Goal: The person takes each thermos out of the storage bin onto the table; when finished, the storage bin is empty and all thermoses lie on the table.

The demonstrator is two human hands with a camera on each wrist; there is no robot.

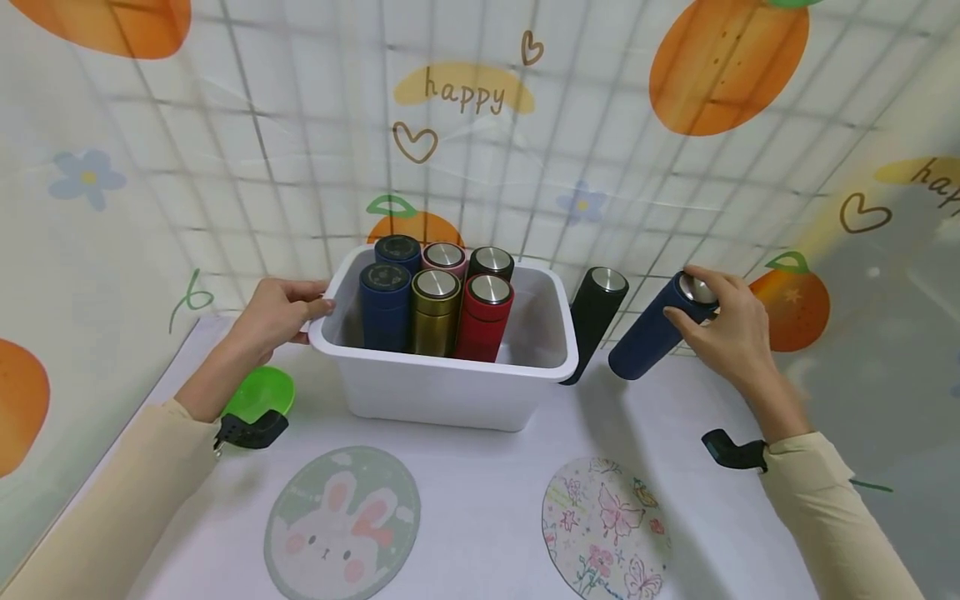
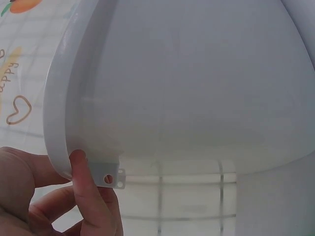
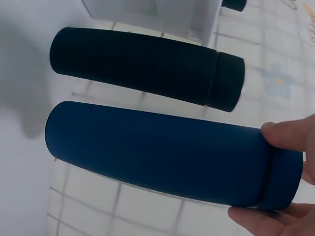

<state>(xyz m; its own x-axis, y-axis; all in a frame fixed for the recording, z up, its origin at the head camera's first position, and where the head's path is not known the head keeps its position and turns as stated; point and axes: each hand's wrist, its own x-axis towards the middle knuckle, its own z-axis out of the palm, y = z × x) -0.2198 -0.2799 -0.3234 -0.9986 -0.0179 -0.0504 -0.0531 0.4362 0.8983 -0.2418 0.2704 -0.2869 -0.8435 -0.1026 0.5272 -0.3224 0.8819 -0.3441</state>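
Note:
My left hand (image 1: 279,315) pinches the left rim of a white plastic bin (image 1: 442,387); the left wrist view shows fingers on the rim (image 2: 56,108). Several thermos bottles stand inside it, among them a gold one (image 1: 435,312), a red one (image 1: 486,317) and a dark blue one (image 1: 386,308). With my right hand (image 1: 731,329) I grip another blue thermos bottle (image 1: 648,337) around its silver-topped cap. Its body (image 3: 157,152) is in full view from the right wrist; whether its base touches the table I cannot tell. A black thermos bottle (image 1: 596,312) stands between it and the bin.
On the white table (image 1: 480,508) lie a round rabbit mat (image 1: 341,525) and a round butterfly mat (image 1: 606,529). A green bowl (image 1: 262,392) sits by my left wrist. Behind everything hangs a printed curtain (image 1: 480,167) over a wire grid.

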